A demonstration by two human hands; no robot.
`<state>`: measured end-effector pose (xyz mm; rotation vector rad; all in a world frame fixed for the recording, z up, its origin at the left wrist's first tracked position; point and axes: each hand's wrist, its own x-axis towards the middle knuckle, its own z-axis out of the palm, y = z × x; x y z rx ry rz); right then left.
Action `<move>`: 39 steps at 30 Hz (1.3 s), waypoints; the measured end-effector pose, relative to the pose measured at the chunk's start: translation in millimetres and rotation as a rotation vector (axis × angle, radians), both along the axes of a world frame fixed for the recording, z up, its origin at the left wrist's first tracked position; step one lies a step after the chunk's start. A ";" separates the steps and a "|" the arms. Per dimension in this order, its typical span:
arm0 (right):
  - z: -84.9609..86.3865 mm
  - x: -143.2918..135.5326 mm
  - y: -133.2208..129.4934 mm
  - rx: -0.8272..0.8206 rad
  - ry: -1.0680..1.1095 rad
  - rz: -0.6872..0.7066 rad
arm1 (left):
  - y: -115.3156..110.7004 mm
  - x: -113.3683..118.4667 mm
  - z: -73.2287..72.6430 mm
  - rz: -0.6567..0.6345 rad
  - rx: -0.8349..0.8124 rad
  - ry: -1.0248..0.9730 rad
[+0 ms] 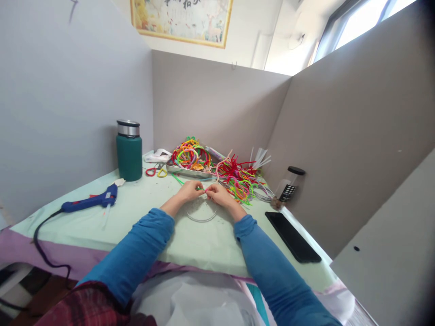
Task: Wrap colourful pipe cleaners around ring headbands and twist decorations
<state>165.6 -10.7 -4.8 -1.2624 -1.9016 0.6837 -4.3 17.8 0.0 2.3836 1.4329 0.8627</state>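
Observation:
My left hand (190,191) and my right hand (219,194) meet over the middle of the table, fingertips pinched close together. Between them shows a small bit of green and pink, which looks like pipe cleaner. A green pipe cleaner (177,179) sticks out past the left hand on the far side. Below the hands curves a thin grey wire hoop (201,221); its upper part is hidden by the hands, so I cannot tell whether they grip it.
Behind the hands are a tray (188,172) of colourful hoops and a heap of pipe cleaners (238,174). A blue glue gun (91,203) and green bottle (129,156) stand left. A phone (292,237) and clear jar (288,188) are right. Grey partitions (217,99) surround the table.

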 end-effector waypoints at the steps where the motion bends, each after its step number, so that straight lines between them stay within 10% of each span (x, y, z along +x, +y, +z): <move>1: -0.5 -0.5 0.5 0.003 -0.004 -0.005 | -0.8 0.3 0.6 -0.007 -0.005 -0.003; 16: -0.3 3.9 5.1 0.021 -0.081 -0.187 | -0.6 2.5 1.1 0.024 -0.466 -0.318; 39: 1.7 -6.0 -6.0 0.077 -0.145 -0.073 | -7.4 5.3 -0.5 -0.026 -0.041 -0.005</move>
